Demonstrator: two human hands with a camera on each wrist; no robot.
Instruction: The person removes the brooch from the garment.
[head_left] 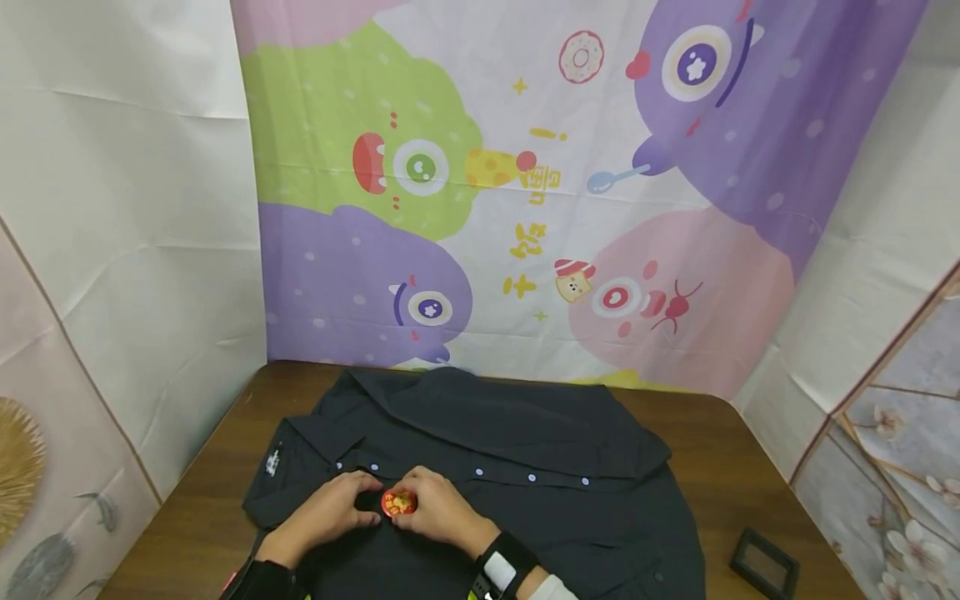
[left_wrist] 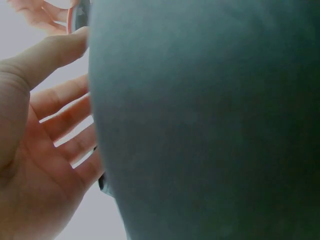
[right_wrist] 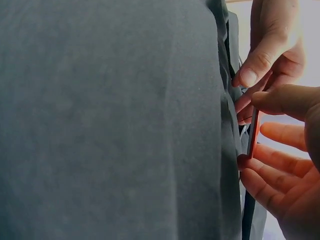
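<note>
A dark button-up shirt [head_left: 570, 525] is spread over the wooden table, with a line of pale buttons along its front. My right hand [head_left: 442, 510] holds a round red badge [head_left: 398, 502] with gold print by its edge, between thumb and fingers. Seen from the right wrist, the badge [right_wrist: 254, 132] is thin and stands close beside the dark cloth. Just left of it, my left hand [head_left: 333, 510] rests on the shirt, thumb and fingers spread apart. In the left wrist view its fingers [left_wrist: 62, 97] reach out fairly straight to the cloth.
At the table's right side lies a small black rectangular frame [head_left: 765, 563]. Brown tabletop [head_left: 195, 517] shows around the shirt. Behind the table hangs a cartoon-printed curtain [head_left: 517, 200], with white sheets [head_left: 157, 208] at the sides.
</note>
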